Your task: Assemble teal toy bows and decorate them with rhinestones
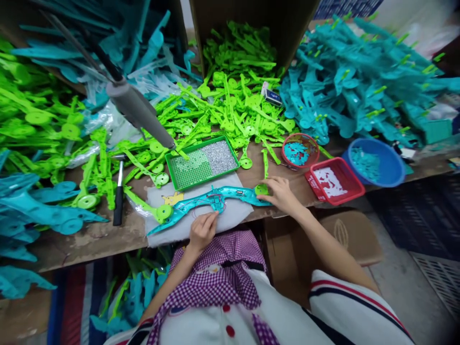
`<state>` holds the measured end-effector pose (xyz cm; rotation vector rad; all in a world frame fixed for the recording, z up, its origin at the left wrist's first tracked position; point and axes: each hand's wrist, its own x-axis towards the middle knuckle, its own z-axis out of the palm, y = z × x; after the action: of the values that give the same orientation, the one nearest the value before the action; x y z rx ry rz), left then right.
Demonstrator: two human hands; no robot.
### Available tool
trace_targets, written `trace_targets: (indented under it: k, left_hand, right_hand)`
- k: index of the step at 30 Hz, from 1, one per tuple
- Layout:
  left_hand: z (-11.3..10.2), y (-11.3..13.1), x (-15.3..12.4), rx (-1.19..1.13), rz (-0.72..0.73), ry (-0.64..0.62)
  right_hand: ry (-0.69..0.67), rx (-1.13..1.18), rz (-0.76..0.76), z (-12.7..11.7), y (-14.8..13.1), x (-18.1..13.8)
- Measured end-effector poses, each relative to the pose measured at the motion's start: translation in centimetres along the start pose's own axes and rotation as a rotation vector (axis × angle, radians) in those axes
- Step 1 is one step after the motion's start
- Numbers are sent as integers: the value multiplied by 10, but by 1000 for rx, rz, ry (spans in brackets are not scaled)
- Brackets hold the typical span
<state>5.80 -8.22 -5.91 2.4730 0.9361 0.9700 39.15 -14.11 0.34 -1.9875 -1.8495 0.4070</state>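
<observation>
A long curved teal plastic piece (230, 195) with thin wires in its middle lies on a grey cloth pad (233, 215) at the bench's front edge. My left hand (202, 231) rests on the pad with its fingers curled at the wires. My right hand (279, 193) pinches a small round green plastic disc (261, 189) at the teal piece's right end. A loose green arm piece with a disc end (163, 211) lies by the teal piece's left end.
A green tray (179, 178) of small shiny parts sits behind the pad. Red round basket (300, 150), red square basket (334, 179) and blue bowl (373, 163) stand at right. Hammer (118, 194) lies at left. A grey powered tool (138, 110) hangs above. Piles of green and teal parts surround.
</observation>
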Motion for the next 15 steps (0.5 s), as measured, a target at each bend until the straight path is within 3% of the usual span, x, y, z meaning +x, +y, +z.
trace_targets:
  k: [3, 7, 10, 12, 15]
  left_hand:
    - [-1, 1, 1, 4, 26, 8]
    - [-9, 7, 6, -88, 7, 30]
    - [-20, 21, 14, -196, -105, 73]
    - [-29, 32, 25, -238, -72, 85]
    - [-41, 45, 48, -230, 117, 25]
  right_hand:
    - [-45, -12, -46, 5, 1, 3]
    - [-38, 66, 32, 9, -3, -8]
    - [140, 112, 60, 4, -30, -22]
    - [266, 213, 36, 1, -58, -26]
    - [196, 454, -94, 2, -94, -18]
